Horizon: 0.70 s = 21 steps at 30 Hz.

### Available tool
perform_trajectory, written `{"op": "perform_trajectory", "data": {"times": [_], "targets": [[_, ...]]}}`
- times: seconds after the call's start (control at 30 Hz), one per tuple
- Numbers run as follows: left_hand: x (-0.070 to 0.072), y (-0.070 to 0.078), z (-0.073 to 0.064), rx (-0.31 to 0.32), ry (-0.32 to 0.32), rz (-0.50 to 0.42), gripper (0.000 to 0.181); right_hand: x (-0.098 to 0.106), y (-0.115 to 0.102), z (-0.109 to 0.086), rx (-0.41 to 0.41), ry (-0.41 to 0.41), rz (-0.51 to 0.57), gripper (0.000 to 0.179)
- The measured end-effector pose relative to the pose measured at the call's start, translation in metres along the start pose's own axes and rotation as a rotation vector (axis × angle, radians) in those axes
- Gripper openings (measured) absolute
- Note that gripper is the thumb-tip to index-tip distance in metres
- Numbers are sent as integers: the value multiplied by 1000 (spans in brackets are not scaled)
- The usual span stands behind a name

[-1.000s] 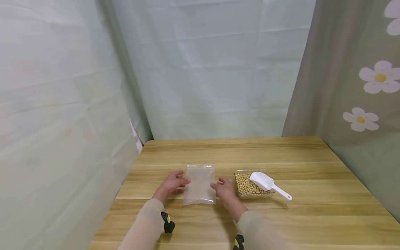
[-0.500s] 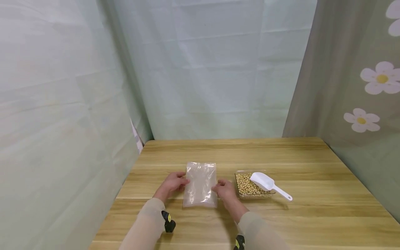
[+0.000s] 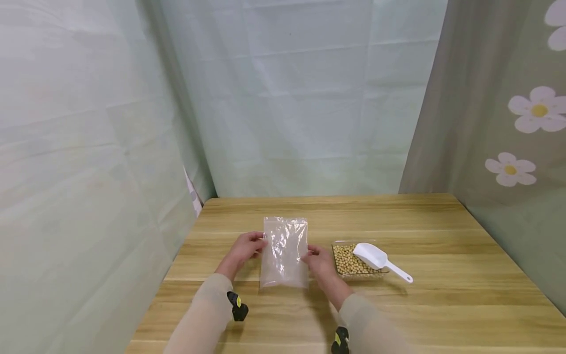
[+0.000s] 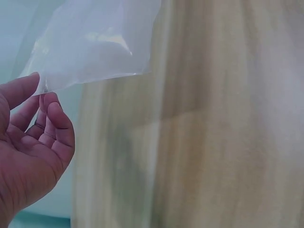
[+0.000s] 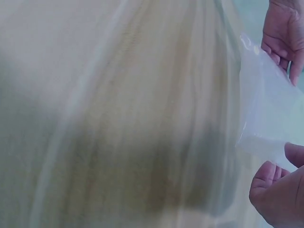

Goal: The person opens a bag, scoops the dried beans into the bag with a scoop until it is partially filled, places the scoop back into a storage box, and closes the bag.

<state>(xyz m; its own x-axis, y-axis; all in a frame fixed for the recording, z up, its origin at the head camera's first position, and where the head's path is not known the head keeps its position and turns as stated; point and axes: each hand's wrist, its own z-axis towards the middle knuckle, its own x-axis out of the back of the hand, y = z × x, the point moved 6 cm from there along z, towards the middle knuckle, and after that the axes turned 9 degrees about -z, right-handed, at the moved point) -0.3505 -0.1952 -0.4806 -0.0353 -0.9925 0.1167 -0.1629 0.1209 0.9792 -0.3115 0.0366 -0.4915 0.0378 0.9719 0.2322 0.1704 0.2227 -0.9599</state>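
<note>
A clear plastic zip bag [image 3: 284, 255], flat and shiny, is held up between both hands in the head view, its zip strip at the far end. My left hand [image 3: 245, 247] pinches the bag's left edge between thumb and fingers. In the left wrist view that pinch shows at the edge of the bag [image 4: 102, 52], with the other fingers curled. On the opposite side my right hand [image 3: 319, 260] pinches the right edge. The right wrist view has the right hand [image 5: 280, 190] at the near edge and the left hand across the bag [image 5: 266, 99].
Right of the right hand stands a clear rectangular container [image 3: 360, 278] of soybeans [image 3: 347, 260]. A white scoop [image 3: 373, 256] lies on the beans, its handle jutting over the right rim. Cloth curtains [image 3: 309, 98] hang behind and beside the wooden table [image 3: 442, 295].
Both hands, pinching the bag's sides, have lifted it off the table, and its far end has tilted upward. The container and scoop have stayed put.
</note>
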Motion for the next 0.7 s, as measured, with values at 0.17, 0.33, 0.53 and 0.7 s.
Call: {"op": "perform_trajectory", "data": {"times": [0.17, 0.33, 0.53, 0.7], "targets": [[-1, 14, 3, -34, -4, -24, 30, 6, -13, 2, 38, 25, -25, 41], [-4, 31, 3, -53, -18, -39, 26, 13, -26, 6, 57, 52, -41, 37], [-7, 50, -1, -116, -46, -78, 24, 22, -44, 9, 76, 72, -72, 35], [-14, 63, -7, -178, -45, -113, 24, 31, -52, 13, 65, 88, -36, 36]]}}
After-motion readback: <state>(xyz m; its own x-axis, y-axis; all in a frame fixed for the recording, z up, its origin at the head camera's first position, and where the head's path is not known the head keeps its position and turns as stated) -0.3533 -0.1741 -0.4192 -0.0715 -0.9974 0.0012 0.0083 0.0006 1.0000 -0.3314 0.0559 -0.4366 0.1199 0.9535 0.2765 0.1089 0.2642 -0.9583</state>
